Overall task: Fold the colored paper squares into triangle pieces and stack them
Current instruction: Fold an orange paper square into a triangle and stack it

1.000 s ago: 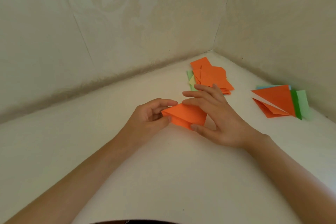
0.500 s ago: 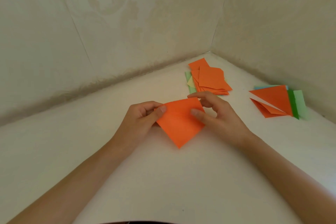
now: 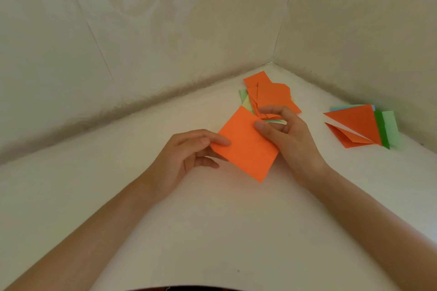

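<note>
Near the far corner of the white table (image 3: 212,231), between both hands, I see one orange paper square (image 3: 246,149), flat and unfolded. It is turned like a diamond, one corner aimed back at me and the opposite corner aimed at the walls. My left hand (image 3: 186,156) pinches its left corner: thumb on top of the sheet, other fingers curled under it. My right hand (image 3: 293,142) pinches the upper right edge, thumb pressed on top, index finger bent above it, remaining fingers behind the paper. Sheet looks tilted, near corner lower; I cannot tell whether that corner touches the table. Just behind the square, partly covered by my right fingers, lies a back pile (image 3: 272,97) of orange pieces with a ragged outline. Pale green and pale yellow paper peek out on its left side. Well to the right, close to the right wall, sits a right pile (image 3: 357,125). It has an orange triangle on top and another orange folded piece poking out beneath on the near side, with a white gap between the two. A dark green strip, a light green strip and a sliver of light blue show at its edges. Both piles rest on the table, apart from each other. Patterned beige walls (image 3: 165,30) close the corner behind everything.
</note>
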